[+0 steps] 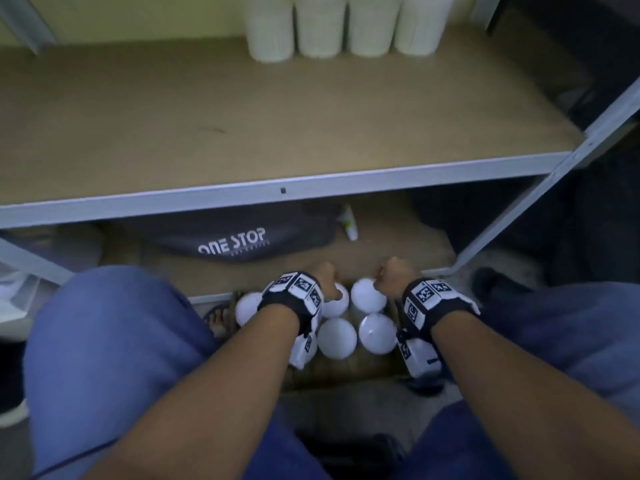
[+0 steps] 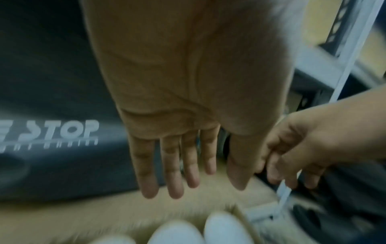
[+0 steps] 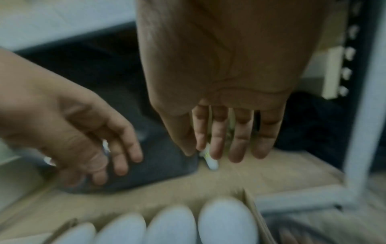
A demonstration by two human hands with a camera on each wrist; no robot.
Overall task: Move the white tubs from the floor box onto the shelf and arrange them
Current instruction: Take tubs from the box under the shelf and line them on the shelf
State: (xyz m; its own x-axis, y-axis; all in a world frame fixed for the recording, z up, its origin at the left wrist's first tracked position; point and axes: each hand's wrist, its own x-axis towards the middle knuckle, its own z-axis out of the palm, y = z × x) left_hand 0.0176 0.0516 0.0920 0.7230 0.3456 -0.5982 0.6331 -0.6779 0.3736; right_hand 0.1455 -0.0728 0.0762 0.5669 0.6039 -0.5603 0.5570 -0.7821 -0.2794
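Note:
Several white tubs [image 1: 337, 337] stand lid-up in a cardboard box [image 1: 346, 370] on the floor between my knees. Both hands hover just above the box's far row. My left hand [image 1: 327, 273] is over one far tub [image 1: 337, 304], fingers straight and apart, holding nothing [image 2: 183, 173]. My right hand [image 1: 391, 271] is beside the neighbouring tub [image 1: 369, 295], fingers also straight and empty [image 3: 225, 140]. Blurred lids [image 3: 227, 221] show below the fingers in both wrist views. Several more white tubs [image 1: 346, 22] stand in a row at the back of the brown shelf board [image 1: 242, 116].
The shelf's grey front rail [image 1: 311, 188] runs across above my hands, and a slanted metal upright [image 1: 554, 174] is on the right. On the lower level lie a dark bag marked ONE STOP [image 1: 235, 240] and a small white bottle [image 1: 349, 225]. My knees flank the box.

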